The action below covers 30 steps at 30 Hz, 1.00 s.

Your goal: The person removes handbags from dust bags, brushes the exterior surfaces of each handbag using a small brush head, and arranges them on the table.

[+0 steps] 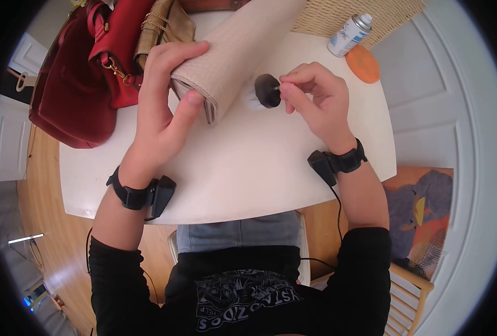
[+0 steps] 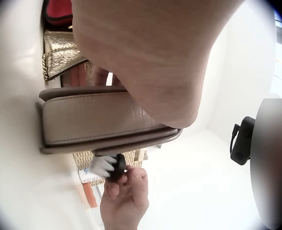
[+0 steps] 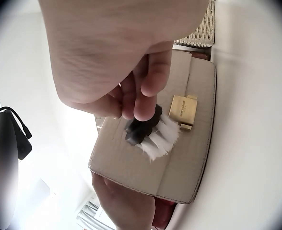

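Observation:
A beige textured flap handbag [image 1: 243, 47] stands tilted on its edge over the white table. My left hand [image 1: 161, 106] grips its near end, thumb on one side and fingers over the other. In the right wrist view its front carries a gold clasp [image 3: 182, 111]. My right hand [image 1: 322, 101] pinches the thin stem of a small round brush, whose black head [image 1: 267, 91] faces the bag. White bristles [image 3: 161, 140] fan out over the flap beside the clasp in the right wrist view.
Red handbags [image 1: 122, 56] and a gold chain bag [image 1: 167, 28] sit at the left of the white table [image 1: 231, 179]. Back right are a spray can [image 1: 349, 35], an orange oval piece [image 1: 363, 64] and a woven basket [image 1: 338, 14]. A wall with white panels rises along the right.

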Each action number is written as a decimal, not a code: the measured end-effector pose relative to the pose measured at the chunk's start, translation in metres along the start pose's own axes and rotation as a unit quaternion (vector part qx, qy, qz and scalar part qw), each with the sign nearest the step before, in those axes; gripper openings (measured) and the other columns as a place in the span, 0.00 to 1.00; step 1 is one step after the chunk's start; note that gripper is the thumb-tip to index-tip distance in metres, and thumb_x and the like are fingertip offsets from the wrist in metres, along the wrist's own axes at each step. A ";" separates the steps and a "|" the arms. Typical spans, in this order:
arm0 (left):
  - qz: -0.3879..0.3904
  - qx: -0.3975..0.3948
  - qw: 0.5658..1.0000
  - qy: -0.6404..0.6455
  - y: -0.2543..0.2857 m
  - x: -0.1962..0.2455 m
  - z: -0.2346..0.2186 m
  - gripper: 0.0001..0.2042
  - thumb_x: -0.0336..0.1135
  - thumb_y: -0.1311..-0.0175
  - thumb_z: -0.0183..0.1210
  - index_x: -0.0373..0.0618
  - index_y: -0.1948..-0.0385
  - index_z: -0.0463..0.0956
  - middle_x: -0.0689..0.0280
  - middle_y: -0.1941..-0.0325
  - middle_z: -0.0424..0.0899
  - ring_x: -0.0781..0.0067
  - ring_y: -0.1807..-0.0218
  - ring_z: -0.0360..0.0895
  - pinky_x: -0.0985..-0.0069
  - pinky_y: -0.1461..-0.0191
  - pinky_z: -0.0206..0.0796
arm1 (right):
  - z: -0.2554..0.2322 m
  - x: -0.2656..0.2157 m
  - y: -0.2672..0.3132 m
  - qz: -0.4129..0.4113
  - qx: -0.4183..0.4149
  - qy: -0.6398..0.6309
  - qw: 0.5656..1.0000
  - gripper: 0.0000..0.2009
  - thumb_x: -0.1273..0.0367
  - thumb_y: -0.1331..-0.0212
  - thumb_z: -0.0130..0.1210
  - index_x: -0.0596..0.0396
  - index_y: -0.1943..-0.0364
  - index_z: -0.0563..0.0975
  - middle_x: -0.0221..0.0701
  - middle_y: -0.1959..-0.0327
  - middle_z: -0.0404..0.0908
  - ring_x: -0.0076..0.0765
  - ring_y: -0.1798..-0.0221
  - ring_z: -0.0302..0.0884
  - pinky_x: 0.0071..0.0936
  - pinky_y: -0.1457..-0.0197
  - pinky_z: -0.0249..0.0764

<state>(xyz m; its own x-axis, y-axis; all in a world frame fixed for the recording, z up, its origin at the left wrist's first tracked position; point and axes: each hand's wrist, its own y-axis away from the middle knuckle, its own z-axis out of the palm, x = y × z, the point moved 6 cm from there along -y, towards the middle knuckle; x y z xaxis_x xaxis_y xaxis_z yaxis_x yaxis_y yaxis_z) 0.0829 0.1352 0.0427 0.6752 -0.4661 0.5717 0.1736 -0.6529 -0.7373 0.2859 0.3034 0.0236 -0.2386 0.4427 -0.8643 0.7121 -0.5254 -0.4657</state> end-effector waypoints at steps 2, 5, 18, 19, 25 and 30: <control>0.004 -0.003 1.000 -0.003 0.001 0.001 0.001 0.26 0.48 0.25 0.60 0.39 0.33 0.74 0.54 0.37 0.76 0.56 0.34 0.72 0.63 0.28 0.62 | -0.004 0.006 -0.001 0.018 0.022 0.017 0.999 0.04 0.74 0.32 0.69 0.59 0.60 0.84 0.28 0.71 0.88 0.18 0.73 0.83 0.17 0.66 0.75; 0.012 -0.004 1.000 -0.009 -0.002 0.002 0.001 0.26 0.47 0.25 0.60 0.39 0.33 0.74 0.54 0.37 0.77 0.56 0.34 0.72 0.63 0.28 0.62 | -0.013 0.011 -0.004 0.054 0.100 0.037 0.993 0.04 0.74 0.30 0.67 0.60 0.59 0.83 0.27 0.69 0.88 0.18 0.72 0.83 0.18 0.66 0.76; -0.044 0.023 0.999 0.020 0.003 -0.003 -0.002 0.25 0.46 0.20 0.57 0.39 0.31 0.73 0.56 0.36 0.76 0.64 0.34 0.74 0.67 0.30 0.67 | -0.005 0.003 -0.002 0.038 -0.017 -0.071 0.997 0.04 0.75 0.31 0.67 0.60 0.60 0.82 0.29 0.65 0.87 0.22 0.71 0.83 0.21 0.65 0.76; -0.059 0.041 0.997 0.024 0.002 -0.006 -0.005 0.24 0.46 0.19 0.56 0.38 0.30 0.72 0.57 0.35 0.77 0.65 0.35 0.74 0.68 0.30 0.68 | -0.007 0.004 -0.002 0.036 -0.013 -0.071 0.997 0.04 0.75 0.31 0.67 0.60 0.60 0.82 0.29 0.65 0.87 0.22 0.71 0.83 0.21 0.65 0.76; -0.127 0.074 0.989 0.014 0.011 -0.017 -0.009 0.24 0.46 0.11 0.42 0.40 0.26 0.64 0.59 0.27 0.74 0.70 0.31 0.75 0.72 0.34 0.73 | -0.026 0.019 -0.003 0.067 0.047 -0.053 0.995 0.04 0.73 0.30 0.66 0.58 0.62 0.82 0.26 0.67 0.85 0.19 0.70 0.81 0.20 0.67 0.74; -0.194 0.146 0.968 0.060 0.023 -0.028 -0.013 0.22 0.47 0.11 0.41 0.43 0.27 0.63 0.60 0.29 0.76 0.70 0.33 0.78 0.68 0.36 0.77 | -0.043 0.024 -0.011 0.114 0.118 -0.103 0.981 0.07 0.68 0.31 0.66 0.53 0.66 0.80 0.25 0.71 0.81 0.16 0.74 0.70 0.20 0.70 0.64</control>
<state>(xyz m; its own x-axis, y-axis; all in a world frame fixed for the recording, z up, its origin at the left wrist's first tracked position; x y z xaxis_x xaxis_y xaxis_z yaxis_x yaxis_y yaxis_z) 0.0585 0.1256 0.0144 0.4338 -0.2963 0.8509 0.6052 -0.6037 -0.5189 0.3008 0.3506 0.0157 -0.2366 0.1495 -0.9600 0.5960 -0.7581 -0.2649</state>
